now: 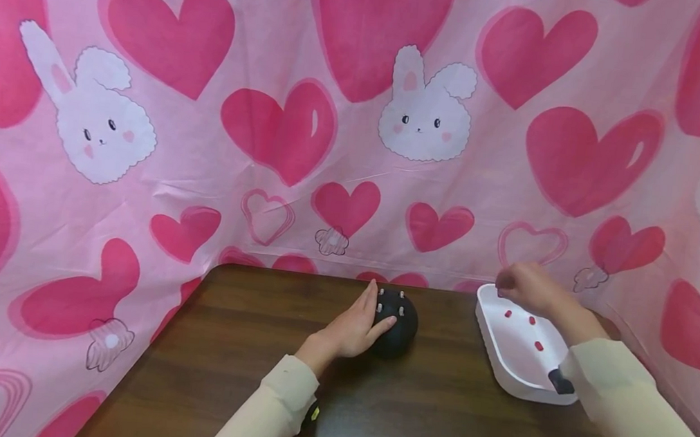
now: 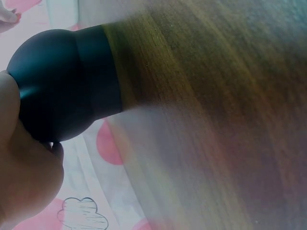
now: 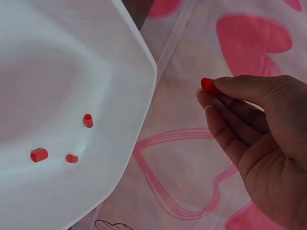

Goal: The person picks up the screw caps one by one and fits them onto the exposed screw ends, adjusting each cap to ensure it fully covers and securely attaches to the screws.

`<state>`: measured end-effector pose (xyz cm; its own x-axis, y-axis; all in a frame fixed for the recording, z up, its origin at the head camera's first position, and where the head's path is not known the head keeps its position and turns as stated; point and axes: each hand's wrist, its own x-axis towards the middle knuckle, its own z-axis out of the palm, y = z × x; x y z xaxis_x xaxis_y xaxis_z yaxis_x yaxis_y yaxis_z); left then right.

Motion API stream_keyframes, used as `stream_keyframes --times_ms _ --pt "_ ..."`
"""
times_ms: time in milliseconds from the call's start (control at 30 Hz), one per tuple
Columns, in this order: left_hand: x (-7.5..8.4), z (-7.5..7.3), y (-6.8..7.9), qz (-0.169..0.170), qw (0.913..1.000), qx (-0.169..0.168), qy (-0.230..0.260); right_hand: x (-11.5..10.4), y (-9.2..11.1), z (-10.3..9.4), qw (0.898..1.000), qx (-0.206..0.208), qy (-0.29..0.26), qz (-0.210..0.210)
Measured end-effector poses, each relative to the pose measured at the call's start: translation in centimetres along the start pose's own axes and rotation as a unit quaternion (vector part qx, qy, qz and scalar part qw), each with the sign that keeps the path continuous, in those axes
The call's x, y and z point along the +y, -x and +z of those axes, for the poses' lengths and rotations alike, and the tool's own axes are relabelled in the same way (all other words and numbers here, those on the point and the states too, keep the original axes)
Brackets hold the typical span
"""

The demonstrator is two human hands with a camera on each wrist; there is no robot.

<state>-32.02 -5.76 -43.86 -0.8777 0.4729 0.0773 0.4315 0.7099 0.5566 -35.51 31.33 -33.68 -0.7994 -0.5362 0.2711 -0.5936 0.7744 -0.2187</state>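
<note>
Two cream sleeves (image 1: 265, 405) reach in from the bottom of the frame. One leads to your left hand (image 1: 347, 327), just below centre, whose fingers and thumb hold the side of a black ball (image 1: 397, 340). The left wrist view shows that ball narrowing below, where it seems to stand on the brown desk (image 1: 239, 347). Four small pale pegs (image 1: 401, 311) rise from its upper surface in two pairs, all bare.

At the right of the frame, your right hand (image 1: 530, 290) hangs above the far end of a white tray (image 1: 514, 347), its fingers and thumb pinching one red piece (image 3: 208, 85). You cannot tell for certain which way its long axis runs. The relation that matters: the pegs lie left of that piece and well apart from it, and your left hand, just beside them, is the nearer one. Three loose red pieces (image 1: 531, 320) lie inside the tray, below your right hand in the frame. Beyond the desk, a pink cloth (image 1: 490, 182) fills the upper frame.
</note>
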Motion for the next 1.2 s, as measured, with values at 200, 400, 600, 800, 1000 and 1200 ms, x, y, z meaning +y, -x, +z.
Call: stream_keyframes --times_ms 200,400,600,800,1000,1200 --pt "-0.1 0.0 0.0 0.007 1.0 -0.001 0.0 -0.7 -0.2 0.3 1.0 0.013 0.012 -0.024" --pt "-0.1 -0.1 0.1 0.008 1.0 -0.002 0.003 -1.4 -0.3 0.3 0.999 0.013 0.009 -0.028" --pt "0.0 -0.2 0.1 0.008 1.0 -0.004 0.004 -2.0 -0.3 0.5 0.999 0.024 0.009 -0.034" --pt "0.1 -0.1 0.1 0.008 1.0 0.002 0.004 -2.3 -0.5 0.9 0.998 0.027 0.005 -0.052" --pt "0.1 -0.1 0.1 0.008 1.0 0.001 0.004 -2.8 -0.6 1.1 0.998 0.023 -0.017 -0.055" --pt "0.0 -0.1 0.0 0.009 1.0 -0.001 0.002 -3.1 -0.6 1.0 0.998 0.024 -0.025 -0.058"
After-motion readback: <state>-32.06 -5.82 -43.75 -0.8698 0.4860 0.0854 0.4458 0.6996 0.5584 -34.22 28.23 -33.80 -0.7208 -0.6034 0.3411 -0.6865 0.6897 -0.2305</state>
